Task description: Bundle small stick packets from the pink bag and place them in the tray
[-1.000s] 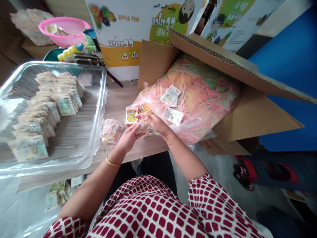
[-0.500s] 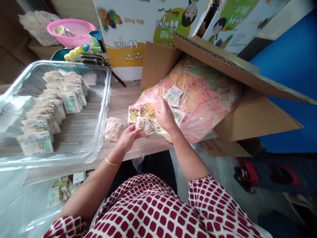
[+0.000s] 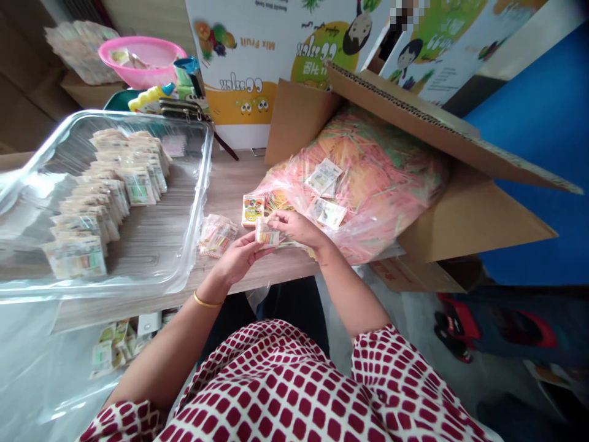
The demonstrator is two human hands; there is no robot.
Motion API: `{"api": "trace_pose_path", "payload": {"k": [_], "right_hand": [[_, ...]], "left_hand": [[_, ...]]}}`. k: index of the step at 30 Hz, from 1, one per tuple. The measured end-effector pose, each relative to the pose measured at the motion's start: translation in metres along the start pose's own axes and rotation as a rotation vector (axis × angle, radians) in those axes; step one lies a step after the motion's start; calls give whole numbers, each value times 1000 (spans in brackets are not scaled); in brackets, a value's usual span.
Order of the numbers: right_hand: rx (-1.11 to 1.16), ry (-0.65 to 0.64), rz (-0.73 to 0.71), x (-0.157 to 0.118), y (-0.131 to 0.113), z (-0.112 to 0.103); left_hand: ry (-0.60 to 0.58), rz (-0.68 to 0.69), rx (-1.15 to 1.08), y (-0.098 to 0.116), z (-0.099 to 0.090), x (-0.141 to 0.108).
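My left hand [image 3: 237, 258] holds a small clear packet of coloured sticks [image 3: 267, 233] between its fingers and thumb. The fingertips of my right hand [image 3: 299, 227] pinch the same packet from the right. Just beyond it, a small cartoon-printed card [image 3: 253, 210] lies on a big pink-tinted plastic bag of coloured sticks [image 3: 368, 166]. Two paper-backed packets [image 3: 323, 178] rest on the bag near my right hand. A loose bunch of packets [image 3: 218, 236] lies on the wooden table [image 3: 230, 184] left of my left hand.
A large clear plastic tray [image 3: 110, 202] with rows of stacked packets stands on the left. The bag sits in an open cardboard box [image 3: 469, 215] with raised flaps. A pink basin [image 3: 138, 61] and printed display boards stand behind. More packets lie below the table edge.
My right hand has come back from the bag to pinch the packet in my left hand. The view has shifted slightly, with the tray moving right in the picture.
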State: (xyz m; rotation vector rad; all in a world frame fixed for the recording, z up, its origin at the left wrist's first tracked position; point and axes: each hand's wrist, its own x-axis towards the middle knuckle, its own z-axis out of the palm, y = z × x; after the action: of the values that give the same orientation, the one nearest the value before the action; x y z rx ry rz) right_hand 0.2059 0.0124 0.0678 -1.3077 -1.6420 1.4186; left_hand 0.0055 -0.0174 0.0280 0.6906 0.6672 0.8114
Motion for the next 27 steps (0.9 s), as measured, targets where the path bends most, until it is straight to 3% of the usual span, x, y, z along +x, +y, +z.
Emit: {"api": "trace_pose_path", "payload": {"k": [5, 9, 11, 14, 15, 17, 20, 23, 27], "right_hand": [[47, 9, -67, -3, 2, 4], [-52, -47, -8, -6, 3, 5], [-91, 20, -2, -2, 3, 8], [-78, 166, -2, 17, 5, 27], [-67, 171, 7, 25, 6, 37], [-86, 113, 21, 42, 7, 62], [-235, 51, 22, 59, 8, 100], [-499, 94, 15, 63, 6, 122], [-804, 161, 25, 58, 5, 128]], "left_hand": [[77, -46, 146, -1, -4, 0], [49, 10, 196, -6, -7, -10], [164, 132, 363, -11, -11, -23], [510, 514, 834, -23, -23, -51], [527, 634, 1004, -27, -28, -60], [413, 772, 1293, -33, -39, -75], [241, 798, 1602, -36, -52, -85], [262, 745, 1765, -38, -62, -81], [289, 690, 1815, -47, -67, -73]]}}
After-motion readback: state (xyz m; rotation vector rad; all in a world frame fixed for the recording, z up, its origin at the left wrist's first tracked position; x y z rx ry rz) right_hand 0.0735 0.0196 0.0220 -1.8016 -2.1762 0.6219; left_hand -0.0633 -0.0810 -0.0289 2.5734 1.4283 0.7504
